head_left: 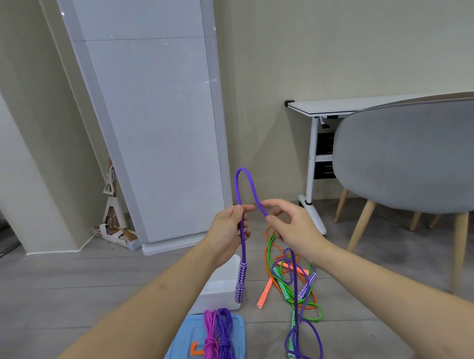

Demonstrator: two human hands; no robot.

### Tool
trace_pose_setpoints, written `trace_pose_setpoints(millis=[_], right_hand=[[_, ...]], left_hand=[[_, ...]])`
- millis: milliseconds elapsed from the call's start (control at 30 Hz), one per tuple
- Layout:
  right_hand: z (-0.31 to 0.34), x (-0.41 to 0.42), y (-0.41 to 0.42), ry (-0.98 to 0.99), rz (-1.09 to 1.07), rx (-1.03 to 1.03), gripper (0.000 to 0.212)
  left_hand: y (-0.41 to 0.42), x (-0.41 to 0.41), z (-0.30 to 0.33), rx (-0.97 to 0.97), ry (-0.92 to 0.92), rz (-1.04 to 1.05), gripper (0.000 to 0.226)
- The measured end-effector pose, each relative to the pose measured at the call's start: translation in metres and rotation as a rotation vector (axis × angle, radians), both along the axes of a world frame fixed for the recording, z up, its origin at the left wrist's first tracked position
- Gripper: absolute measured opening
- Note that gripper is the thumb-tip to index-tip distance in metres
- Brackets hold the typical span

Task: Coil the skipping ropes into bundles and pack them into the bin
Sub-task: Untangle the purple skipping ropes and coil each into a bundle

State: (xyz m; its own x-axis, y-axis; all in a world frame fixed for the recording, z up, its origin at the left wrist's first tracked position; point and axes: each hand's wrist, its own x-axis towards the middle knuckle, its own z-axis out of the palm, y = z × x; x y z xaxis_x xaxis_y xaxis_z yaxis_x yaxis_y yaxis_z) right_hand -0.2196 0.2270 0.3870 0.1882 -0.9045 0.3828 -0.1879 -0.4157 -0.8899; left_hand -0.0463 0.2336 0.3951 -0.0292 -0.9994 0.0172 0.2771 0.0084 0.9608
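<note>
At far left a cardboard stand point(112, 208) leans in the corner beside a tall white panel point(158, 123). On the floor point(73, 287) near the bottom edge lies a blue lid point(182, 339) carrying two coiled bundles side by side, a pink bundle point(210, 341) and a purple bundle point(225, 341), touching each other. Just behind the lid sits the white bin point(221, 290).

The left hand point(229, 233) has its grip clenched on the purple rope point(243, 232), thumb and fingers pinching it; a patterned handle point(241, 285) hangs below, in front of the bin. The rope arches up in a loop to the right hand point(291, 225), which pinches the other strand between thumb and forefinger. From there the rope drops to loose loops on the floor.

Under the right hand lie the orange rope point(267, 259) and green rope point(313, 315), tangled together. Further right stand a white counter point(335, 107) and a grey chair point(412, 157).
</note>
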Motion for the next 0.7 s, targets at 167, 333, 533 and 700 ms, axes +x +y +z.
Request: trace_pose_setpoints(millis=[167,333,533,700], right_hand=[[-0.002,0.004,0.001,-0.058,-0.150,-0.032,0.017],[-0.004,0.014,0.004,-0.146,-0.223,-0.015,0.007],[-0.004,0.024,0.009,-0.155,-0.195,0.019,0.011],[-0.001,0.029,0.015,-0.217,-0.124,0.066,0.007]], left_hand=[[0.001,-0.001,0.001,-0.021,-0.007,0.045,0.033],[0.003,-0.001,0.000,-0.036,-0.006,0.033,0.031],[0.002,-0.009,-0.001,-0.061,0.030,0.041,0.029],[0.003,-0.011,-0.003,-0.080,-0.016,-0.023,0.028]])
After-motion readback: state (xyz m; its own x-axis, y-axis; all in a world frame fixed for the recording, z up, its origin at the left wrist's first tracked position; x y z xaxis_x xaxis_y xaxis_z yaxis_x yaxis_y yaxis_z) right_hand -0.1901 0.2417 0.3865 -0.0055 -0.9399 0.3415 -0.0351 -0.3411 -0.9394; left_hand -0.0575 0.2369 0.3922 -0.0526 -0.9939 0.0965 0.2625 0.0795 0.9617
